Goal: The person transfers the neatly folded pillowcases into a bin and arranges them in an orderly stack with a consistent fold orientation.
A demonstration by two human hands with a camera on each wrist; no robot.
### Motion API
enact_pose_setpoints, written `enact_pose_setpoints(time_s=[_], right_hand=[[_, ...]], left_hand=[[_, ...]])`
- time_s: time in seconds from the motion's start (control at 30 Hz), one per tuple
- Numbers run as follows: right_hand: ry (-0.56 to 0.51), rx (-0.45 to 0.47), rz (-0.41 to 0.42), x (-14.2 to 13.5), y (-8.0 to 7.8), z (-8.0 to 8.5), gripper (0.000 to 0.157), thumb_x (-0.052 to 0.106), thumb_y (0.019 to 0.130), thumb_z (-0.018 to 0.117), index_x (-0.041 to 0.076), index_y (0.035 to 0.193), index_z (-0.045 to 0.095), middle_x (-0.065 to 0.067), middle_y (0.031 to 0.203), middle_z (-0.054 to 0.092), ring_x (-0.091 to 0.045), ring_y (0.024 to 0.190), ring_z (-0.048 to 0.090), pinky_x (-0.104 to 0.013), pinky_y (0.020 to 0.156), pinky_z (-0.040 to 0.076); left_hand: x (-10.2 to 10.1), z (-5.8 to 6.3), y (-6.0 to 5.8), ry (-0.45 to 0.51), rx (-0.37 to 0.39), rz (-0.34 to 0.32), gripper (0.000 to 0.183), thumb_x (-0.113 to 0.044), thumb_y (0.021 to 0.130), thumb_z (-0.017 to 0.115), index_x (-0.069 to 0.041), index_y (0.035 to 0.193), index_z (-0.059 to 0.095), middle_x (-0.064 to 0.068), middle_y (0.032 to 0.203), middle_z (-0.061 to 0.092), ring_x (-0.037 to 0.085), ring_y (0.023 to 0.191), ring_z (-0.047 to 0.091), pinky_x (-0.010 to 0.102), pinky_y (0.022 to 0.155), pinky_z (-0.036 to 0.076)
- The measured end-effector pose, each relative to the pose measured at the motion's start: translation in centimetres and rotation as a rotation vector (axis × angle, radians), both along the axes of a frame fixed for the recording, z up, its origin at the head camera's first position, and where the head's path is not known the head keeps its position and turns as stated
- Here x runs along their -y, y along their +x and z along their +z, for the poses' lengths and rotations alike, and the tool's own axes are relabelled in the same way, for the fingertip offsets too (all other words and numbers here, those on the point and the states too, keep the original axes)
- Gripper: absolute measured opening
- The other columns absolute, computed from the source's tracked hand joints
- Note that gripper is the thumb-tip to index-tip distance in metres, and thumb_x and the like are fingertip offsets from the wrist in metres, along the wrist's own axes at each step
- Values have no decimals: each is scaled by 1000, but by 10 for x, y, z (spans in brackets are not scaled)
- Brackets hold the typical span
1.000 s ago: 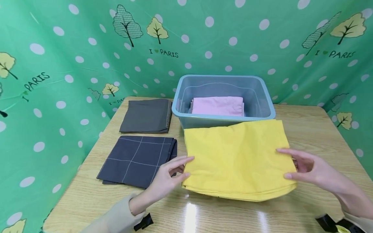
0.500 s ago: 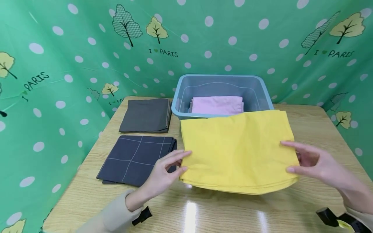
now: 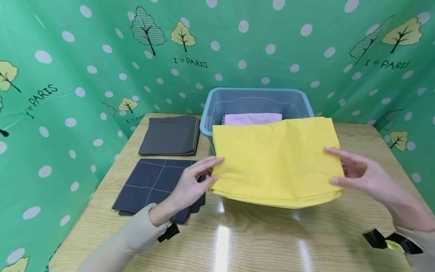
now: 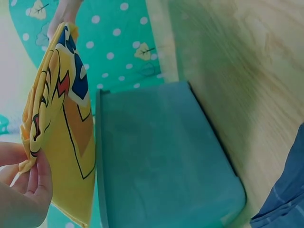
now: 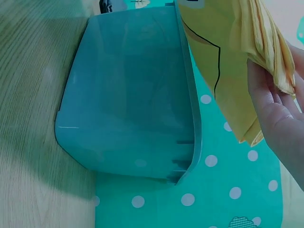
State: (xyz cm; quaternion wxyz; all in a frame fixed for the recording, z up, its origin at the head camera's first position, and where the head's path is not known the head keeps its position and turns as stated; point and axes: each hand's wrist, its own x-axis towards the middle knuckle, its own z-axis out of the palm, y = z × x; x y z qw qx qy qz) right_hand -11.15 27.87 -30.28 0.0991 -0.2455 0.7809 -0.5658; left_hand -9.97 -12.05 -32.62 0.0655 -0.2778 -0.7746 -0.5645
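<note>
A folded yellow cloth [image 3: 275, 162] is held in the air by both hands, its plain face toward the head camera. My left hand [image 3: 188, 185] pinches its left edge between thumb and fingers. At the right edge, my right hand [image 3: 361, 173] pinches the layers the same way. A printed cartoon design shows on the cloth's other face in the left wrist view. Behind and partly hidden by it stands a blue plastic bin [image 3: 205, 124]. Inside the bin lies a folded pink cloth [image 3: 253, 119], its lower part covered from view.
On the left of the wooden table [image 3: 190, 249] lie a folded dark grey cloth [image 3: 170, 136] and, nearer, a folded navy checked cloth [image 3: 149, 185]. My left forearm partly covers the navy one. A green polka-dot curtain [image 3: 244, 45] hangs behind and beside the table.
Both hands have raised the yellow cloth and moved it away from me. It now overlaps the bin's front rim in the head view, covering more of the pink cloth.
</note>
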Motion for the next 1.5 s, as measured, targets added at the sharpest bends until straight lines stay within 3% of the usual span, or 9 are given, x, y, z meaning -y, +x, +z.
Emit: enact_pose_setpoints(time_s=[0.1,0.33,0.5,0.67,1.0,1.1,1.33,1.5], right_hand=[[-14,3,7,1,-6,2,70,-19,77,52,8,138,29,8,117,56,-8,94,58,-22,68,50],[138,-64,-99,4,-15,7,70,-11,79,57,14,139,30,16,130,41,-3,92,56,-17,67,46],[16,-32,-31,6,-24,11,70,-16,79,53,9,139,27,9,124,49,-6,95,57,-19,69,49],[65,-26,-82,8,-31,15,69,-11,81,54,14,140,28,10,130,42,-3,99,54,-16,72,47],[161,-12,-129,11,-46,24,66,1,85,55,21,141,25,4,144,22,1,113,41,-10,79,41],[186,-14,-132,10,-51,27,65,5,86,55,24,140,25,8,145,19,0,123,29,-7,82,35],[26,28,-78,13,-62,30,67,-3,85,53,20,141,24,2,140,31,0,112,44,-13,80,43],[16,44,-70,15,-70,35,66,-1,86,53,22,141,23,0,144,24,3,116,40,-12,81,42]], left_hand=[[-1,3,-7,3,11,-1,40,5,80,59,2,120,53,12,124,50,14,86,52,24,73,47],[-1,8,-20,12,20,-3,40,5,81,58,1,121,53,11,124,49,14,82,49,22,70,46],[-1,11,-30,4,12,-5,40,5,81,58,1,121,52,10,125,48,15,81,48,24,70,46],[-1,13,-41,1,-10,-1,41,6,81,57,1,121,52,10,124,49,16,80,48,23,70,46],[-2,18,-61,-4,-17,26,42,6,82,57,-1,122,52,9,125,49,18,78,48,24,69,45],[-3,19,-67,1,-19,31,42,7,81,57,-1,122,52,10,125,49,18,78,49,23,69,45],[-5,24,-78,-15,1,50,42,5,82,56,-3,124,51,8,127,48,18,74,49,25,65,43],[-6,33,-82,-32,29,74,42,7,82,55,-2,124,51,11,127,48,21,74,48,25,65,42]])
